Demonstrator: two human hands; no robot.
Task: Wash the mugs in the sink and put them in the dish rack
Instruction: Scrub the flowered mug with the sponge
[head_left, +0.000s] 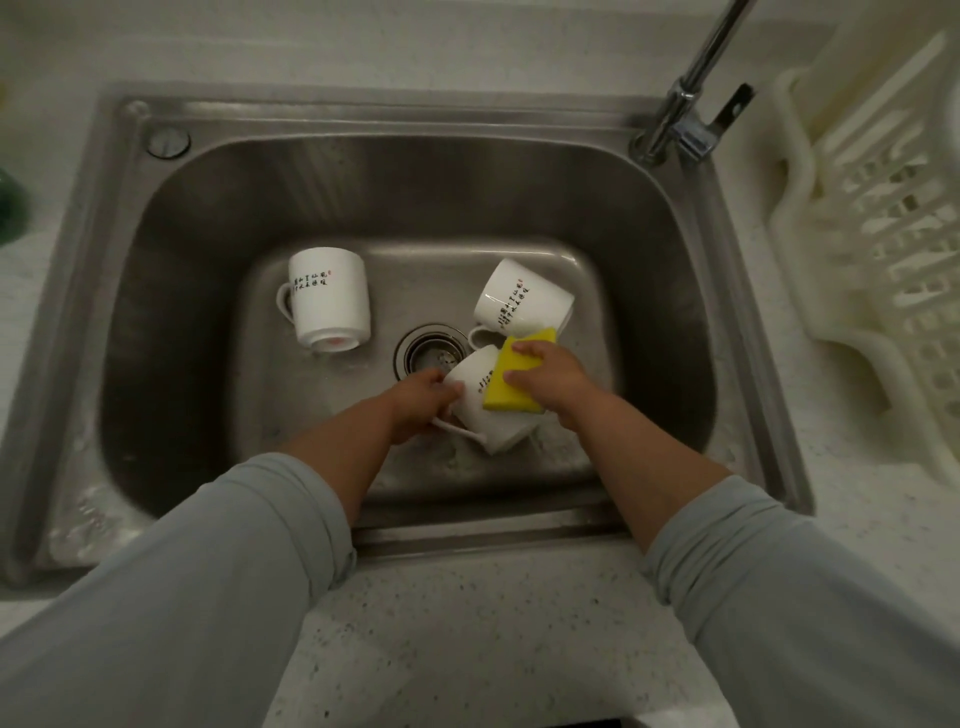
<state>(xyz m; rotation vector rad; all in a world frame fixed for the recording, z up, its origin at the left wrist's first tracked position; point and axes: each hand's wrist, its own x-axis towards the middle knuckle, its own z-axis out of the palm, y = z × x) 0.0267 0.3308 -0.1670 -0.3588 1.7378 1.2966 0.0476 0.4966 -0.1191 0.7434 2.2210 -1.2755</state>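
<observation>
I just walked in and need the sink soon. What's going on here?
A person is washing mugs in the sink. The left hand grips a white mug low in the basin, and the right hand holds a yellow sponge against its side. A second mug lies left of the drain, and a third mug lies just beyond the sponge. No mug shows in the dish rack yet.
</observation>
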